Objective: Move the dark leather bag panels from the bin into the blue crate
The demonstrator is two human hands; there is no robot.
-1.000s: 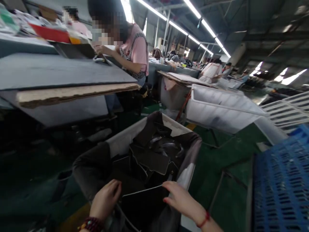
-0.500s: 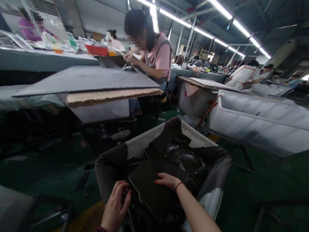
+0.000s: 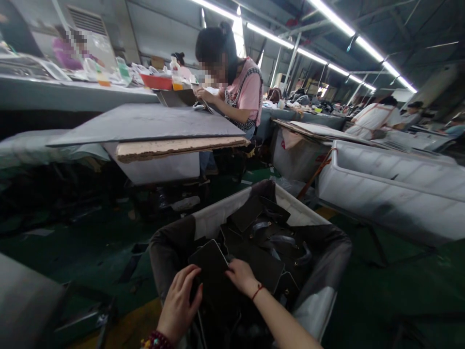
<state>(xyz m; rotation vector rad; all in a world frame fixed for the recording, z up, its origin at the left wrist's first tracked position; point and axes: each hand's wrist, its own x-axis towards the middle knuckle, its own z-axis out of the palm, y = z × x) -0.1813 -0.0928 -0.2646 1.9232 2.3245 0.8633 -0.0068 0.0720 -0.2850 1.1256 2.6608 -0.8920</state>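
A white fabric bin in front of me is full of dark leather pieces, some with handles. My left hand and my right hand both grip a flat dark leather panel at the near side of the bin. The left fingers curl over the panel's left edge; the right fingers pinch its right edge. A red string circles my right wrist and a bead bracelet my left. Dark fabric drapes over the bin's left and right rims.
A grey board on cardboard juts out at the left. A person in a pink shirt works at a table behind it. White bins stand at the right, with more workers beyond. The floor is green.
The view has swung left and down toward the bin. My hands have drawn together on the dark panel, and my right hand has come nearer to me.
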